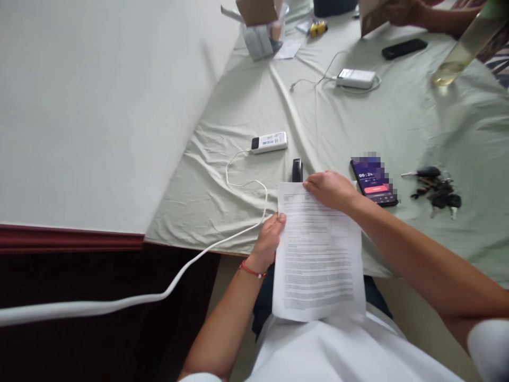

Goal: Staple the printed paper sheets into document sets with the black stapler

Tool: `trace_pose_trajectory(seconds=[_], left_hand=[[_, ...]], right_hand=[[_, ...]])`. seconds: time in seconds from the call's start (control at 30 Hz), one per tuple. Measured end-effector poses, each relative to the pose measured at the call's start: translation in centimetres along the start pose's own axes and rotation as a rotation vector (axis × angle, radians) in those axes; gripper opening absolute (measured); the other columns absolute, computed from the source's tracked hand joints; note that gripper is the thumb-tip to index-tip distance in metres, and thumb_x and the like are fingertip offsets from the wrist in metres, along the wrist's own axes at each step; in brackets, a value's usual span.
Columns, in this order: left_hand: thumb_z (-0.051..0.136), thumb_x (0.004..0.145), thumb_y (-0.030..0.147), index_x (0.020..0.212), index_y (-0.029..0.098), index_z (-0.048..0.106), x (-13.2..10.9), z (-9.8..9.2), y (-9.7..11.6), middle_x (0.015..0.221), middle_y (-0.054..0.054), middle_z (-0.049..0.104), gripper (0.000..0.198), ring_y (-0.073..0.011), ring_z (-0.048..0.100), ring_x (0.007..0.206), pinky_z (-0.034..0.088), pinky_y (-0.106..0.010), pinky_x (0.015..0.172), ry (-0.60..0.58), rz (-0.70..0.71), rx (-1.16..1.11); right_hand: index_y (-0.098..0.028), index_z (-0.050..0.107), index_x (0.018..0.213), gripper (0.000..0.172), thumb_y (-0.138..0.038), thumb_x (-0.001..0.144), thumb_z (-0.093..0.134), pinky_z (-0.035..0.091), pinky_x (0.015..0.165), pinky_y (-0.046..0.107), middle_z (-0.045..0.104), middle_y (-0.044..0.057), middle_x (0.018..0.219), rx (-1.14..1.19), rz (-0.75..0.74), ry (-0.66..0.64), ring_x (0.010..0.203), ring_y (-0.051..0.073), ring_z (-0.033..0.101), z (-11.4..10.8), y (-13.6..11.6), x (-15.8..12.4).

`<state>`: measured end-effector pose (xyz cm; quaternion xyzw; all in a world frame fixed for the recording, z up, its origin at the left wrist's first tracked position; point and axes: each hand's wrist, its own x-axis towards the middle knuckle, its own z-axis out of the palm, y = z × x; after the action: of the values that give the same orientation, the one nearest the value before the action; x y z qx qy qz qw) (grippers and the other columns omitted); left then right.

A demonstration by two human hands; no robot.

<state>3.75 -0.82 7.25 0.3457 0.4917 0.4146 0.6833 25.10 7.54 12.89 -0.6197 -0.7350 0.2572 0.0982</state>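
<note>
Printed paper sheets [318, 254] hang over the table's near edge, tilted down toward my lap. My left hand [271, 233] pinches their left edge, thumb on top. At the top edge, my right hand [330, 188] is closed on the paper, its fingertips partly hidden. Just beyond that edge lies a black stapler [297, 170], its near end covered by the paper. Whether one sheet or several are held, I cannot tell.
A white power bank [269, 142] trails a white cable across the table [222, 175]. To the right lie a lit phone [374, 180] and keys [437, 188]. Farther back are another power bank [356, 78], a dark phone [404, 49], a bottle [453, 66] and another person's hand [403, 10] holding cardboard.
</note>
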Motion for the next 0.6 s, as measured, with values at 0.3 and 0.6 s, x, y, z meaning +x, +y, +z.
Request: trace_pose_trajectory(seconds=[0.3, 0.6], left_hand=[[0.095, 0.07, 0.059, 0.084, 0.017, 0.074, 1.1, -0.4, -1.1, 0.083, -0.004, 0.075, 0.05, -0.0184, 0.066, 0.073, 0.055, -0.034, 0.071, 0.025, -0.117, -0.046], [0.089, 0.075, 0.046, 0.073, 0.018, 0.064, 1.4, -0.6, -0.8, 0.071, 0.0, 0.066, 0.037, -0.015, 0.059, 0.066, 0.047, -0.029, 0.066, 0.051, -0.168, 0.031]], right_hand=[[-0.018, 0.08, 0.087, 0.031, -0.034, 0.1, 0.057, 0.042, 0.07, 0.029, 0.073, 0.005, 0.079, 0.187, 0.125, -0.111, 0.076, 0.018, 0.063, 2.1, 1.7, 2.7], [-0.017, 0.081, 0.086, 0.029, -0.032, 0.099, 0.059, 0.042, 0.069, 0.031, 0.074, 0.008, 0.081, 0.053, 0.225, -0.089, 0.078, 0.022, 0.065, 1.9, 3.0, 4.3]])
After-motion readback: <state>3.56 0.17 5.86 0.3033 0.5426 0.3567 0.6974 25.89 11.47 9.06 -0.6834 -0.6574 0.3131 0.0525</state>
